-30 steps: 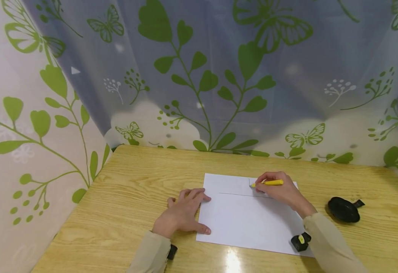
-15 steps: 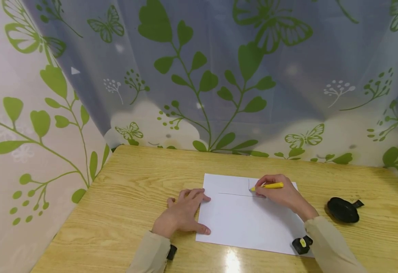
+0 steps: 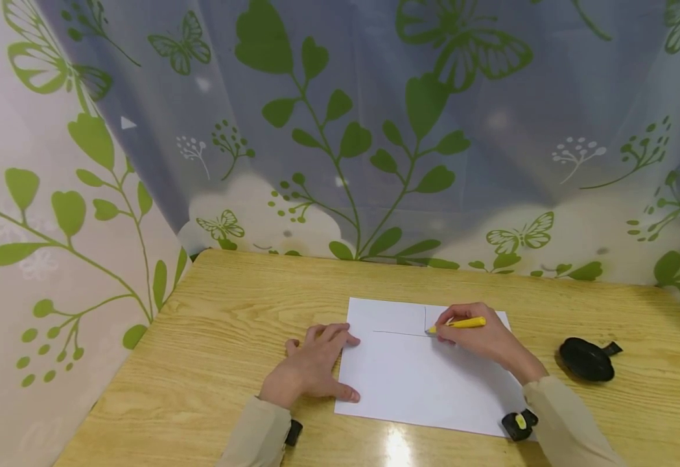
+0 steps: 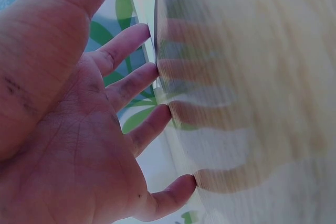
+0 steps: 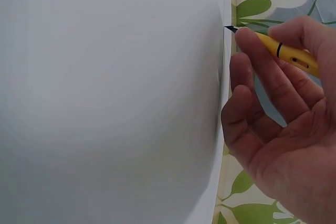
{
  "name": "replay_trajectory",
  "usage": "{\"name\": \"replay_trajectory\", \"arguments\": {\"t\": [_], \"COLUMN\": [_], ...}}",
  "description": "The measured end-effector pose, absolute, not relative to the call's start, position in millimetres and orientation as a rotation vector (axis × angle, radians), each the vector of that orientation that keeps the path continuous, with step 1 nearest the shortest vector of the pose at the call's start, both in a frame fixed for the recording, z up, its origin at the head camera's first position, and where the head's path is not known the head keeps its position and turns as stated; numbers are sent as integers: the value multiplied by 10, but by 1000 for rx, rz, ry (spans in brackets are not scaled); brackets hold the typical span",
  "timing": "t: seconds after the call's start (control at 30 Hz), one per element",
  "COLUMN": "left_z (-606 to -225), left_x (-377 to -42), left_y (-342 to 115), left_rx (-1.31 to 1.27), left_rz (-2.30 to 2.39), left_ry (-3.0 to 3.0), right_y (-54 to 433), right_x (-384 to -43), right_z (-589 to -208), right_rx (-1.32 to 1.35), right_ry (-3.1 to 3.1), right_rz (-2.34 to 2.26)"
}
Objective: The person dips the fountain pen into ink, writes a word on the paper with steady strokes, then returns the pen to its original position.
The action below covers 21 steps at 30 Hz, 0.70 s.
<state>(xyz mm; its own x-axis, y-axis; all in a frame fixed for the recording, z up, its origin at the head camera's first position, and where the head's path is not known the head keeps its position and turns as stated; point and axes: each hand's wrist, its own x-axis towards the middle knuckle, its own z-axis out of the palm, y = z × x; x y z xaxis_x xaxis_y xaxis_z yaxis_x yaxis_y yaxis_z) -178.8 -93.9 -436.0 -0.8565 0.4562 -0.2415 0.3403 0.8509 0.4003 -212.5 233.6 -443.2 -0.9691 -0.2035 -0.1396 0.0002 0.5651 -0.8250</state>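
Observation:
A sheet of white paper (image 3: 410, 389) lies on the table. My right hand (image 3: 482, 334) pinches a yellow fountain pen (image 3: 469, 322) between thumb and fingers. The pen's dark nib (image 5: 230, 27) meets the paper in the right wrist view. In the head view the nib is where a short upright line (image 3: 424, 318) comes down to a long horizontal line (image 3: 400, 333); the right part of the long line is hidden behind the hand. My left hand (image 3: 310, 370) rests spread at the paper's left edge, its thumb and a fingertip on the sheet and the other fingertips on the wood.
A small black pan-shaped dish (image 3: 586, 360) with a short handle sits on the wooden table (image 3: 246, 292), right of the paper. Behind the table hangs a curtain (image 3: 491, 149) printed with leaves and butterflies. Each wrist wears a black camera.
The pen tip has moved down toward me, and the upright line has grown from a short stroke to reach the horizontal line. The left hand has stayed in place.

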Motion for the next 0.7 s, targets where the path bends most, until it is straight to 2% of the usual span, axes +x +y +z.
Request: {"name": "replay_trajectory", "arguments": {"t": [0.7], "left_z": [-4374], "left_x": [-1790], "left_y": [-935], "left_rx": [592], "left_rz": [499], "left_ry": [2705], "right_y": [2295], "right_x": [-2029], "right_z": [-4432], "right_rx": [-187], "right_ry": [2531], "right_rz": [-1347]}}
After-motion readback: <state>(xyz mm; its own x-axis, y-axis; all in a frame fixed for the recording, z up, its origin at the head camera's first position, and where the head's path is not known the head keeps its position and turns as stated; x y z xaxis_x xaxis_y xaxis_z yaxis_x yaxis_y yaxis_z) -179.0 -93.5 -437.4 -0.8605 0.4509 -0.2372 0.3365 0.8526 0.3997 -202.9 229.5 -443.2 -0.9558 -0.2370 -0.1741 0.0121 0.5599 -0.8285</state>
